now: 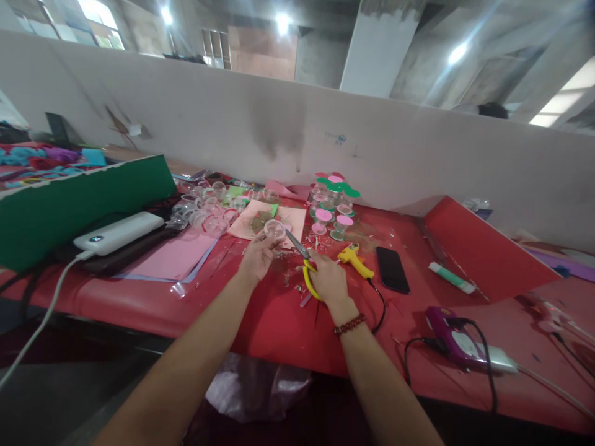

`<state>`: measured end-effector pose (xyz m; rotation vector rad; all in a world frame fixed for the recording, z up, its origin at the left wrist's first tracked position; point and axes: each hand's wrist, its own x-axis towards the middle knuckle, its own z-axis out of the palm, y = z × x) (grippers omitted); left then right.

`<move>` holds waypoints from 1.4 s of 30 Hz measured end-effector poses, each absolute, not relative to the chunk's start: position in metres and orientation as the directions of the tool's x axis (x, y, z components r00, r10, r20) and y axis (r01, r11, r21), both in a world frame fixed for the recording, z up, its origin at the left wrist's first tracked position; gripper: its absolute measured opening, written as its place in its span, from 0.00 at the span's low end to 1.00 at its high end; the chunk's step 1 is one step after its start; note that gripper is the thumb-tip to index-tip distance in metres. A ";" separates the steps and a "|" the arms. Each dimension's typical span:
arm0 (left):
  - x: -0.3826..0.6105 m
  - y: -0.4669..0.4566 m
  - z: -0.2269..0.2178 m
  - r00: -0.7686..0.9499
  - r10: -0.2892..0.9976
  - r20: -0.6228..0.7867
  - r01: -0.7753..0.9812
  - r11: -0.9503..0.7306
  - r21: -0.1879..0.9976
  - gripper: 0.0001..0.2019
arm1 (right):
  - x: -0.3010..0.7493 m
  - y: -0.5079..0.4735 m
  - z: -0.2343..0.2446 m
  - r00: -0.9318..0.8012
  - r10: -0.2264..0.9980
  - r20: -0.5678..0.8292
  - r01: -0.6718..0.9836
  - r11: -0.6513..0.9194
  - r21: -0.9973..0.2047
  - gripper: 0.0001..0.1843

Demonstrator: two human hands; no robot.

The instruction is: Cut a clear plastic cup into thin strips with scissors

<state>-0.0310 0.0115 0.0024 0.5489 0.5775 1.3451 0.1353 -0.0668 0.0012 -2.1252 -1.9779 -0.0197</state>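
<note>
My left hand [257, 256] is closed on a small clear plastic cup [274, 230], held just above the red table [274, 316]. My right hand [329, 280] grips yellow-handled scissors [304, 265], whose blades point up-left and reach the cup's edge. Both hands work over pink paper sheets [290, 218] strewn with small scraps. A bead bracelet [349, 324] sits on my right wrist.
Several clear cups [199, 210] lie behind the pink paper, and cups with pink and green lids [334, 207] stand further right. A yellow glue gun [354, 259], a black phone [392, 269], a glue tube [452, 277], a purple tool [453, 337] and a white power bank [118, 233] lie around.
</note>
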 end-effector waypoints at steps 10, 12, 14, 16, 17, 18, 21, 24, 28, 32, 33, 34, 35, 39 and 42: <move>-0.035 0.012 0.004 0.083 0.987 -0.141 -0.702 0.158 0.694 0.16 | 0.133 -0.068 0.006 0.146 0.967 0.207 0.978 -0.110 -0.174 0.30; -0.035 0.011 0.004 0.096 0.988 -0.122 -0.703 0.154 0.694 0.16 | 0.132 -0.068 0.004 0.136 0.972 0.192 0.981 -0.106 -0.161 0.30; -0.035 0.012 0.002 0.103 0.989 -0.106 -0.706 0.148 0.692 0.16 | 0.133 -0.068 0.002 0.132 0.971 0.200 0.983 -0.102 -0.156 0.29; -0.035 0.012 0.001 0.102 0.990 -0.098 -0.709 0.141 0.691 0.16 | 0.134 -0.067 0.000 0.130 0.969 0.211 0.983 -0.098 -0.153 0.28; -0.035 0.013 0.001 0.101 0.990 -0.099 -0.709 0.141 0.691 0.17 | 0.135 -0.067 -0.001 0.126 0.969 0.212 0.984 -0.095 -0.150 0.27; -0.035 0.013 0.000 0.098 0.990 -0.101 -0.708 0.141 0.692 0.17 | 0.136 -0.067 -0.001 0.122 0.970 0.210 0.985 -0.092 -0.147 0.26; -0.034 0.013 0.001 0.098 0.990 -0.101 -0.705 0.141 0.695 0.16 | 0.136 -0.066 -0.001 0.118 0.972 0.201 0.987 -0.092 -0.133 0.26; -0.034 0.013 0.000 0.100 0.991 -0.090 -0.718 0.134 0.683 0.15 | 0.135 -0.067 0.001 0.127 0.974 0.190 0.987 -0.105 -0.118 0.26; -0.033 0.013 0.000 0.107 0.987 -0.119 -0.728 0.160 0.667 0.14 | 0.133 -0.068 0.002 0.129 0.974 0.184 0.988 -0.111 -0.107 0.27; -0.033 0.013 0.000 0.108 0.987 -0.121 -0.723 0.162 0.672 0.16 | 0.134 -0.068 0.001 0.111 0.977 0.182 0.988 -0.089 -0.125 0.26; -0.033 0.013 0.000 0.108 0.987 -0.122 -0.727 0.163 0.667 0.15 | 0.134 -0.068 0.001 0.105 0.977 0.185 0.988 -0.082 -0.129 0.26; -0.033 0.013 0.001 0.107 0.987 -0.124 -0.733 0.162 0.661 0.15 | 0.134 -0.068 0.000 0.098 0.977 0.189 0.989 -0.074 -0.130 0.26; -0.032 0.013 0.001 0.104 0.987 -0.127 -0.739 0.162 0.654 0.14 | 0.134 -0.067 0.000 0.094 0.977 0.194 0.989 -0.069 -0.130 0.26; -0.032 0.013 0.000 0.093 0.987 -0.135 -0.749 0.159 0.644 0.11 | 0.134 -0.069 0.001 0.085 0.979 0.183 0.989 -0.061 -0.135 0.27; -0.032 0.016 -0.002 0.090 0.986 -0.139 -0.755 0.158 0.637 0.12 | 0.132 -0.070 0.004 0.081 0.983 0.164 0.989 -0.059 -0.137 0.29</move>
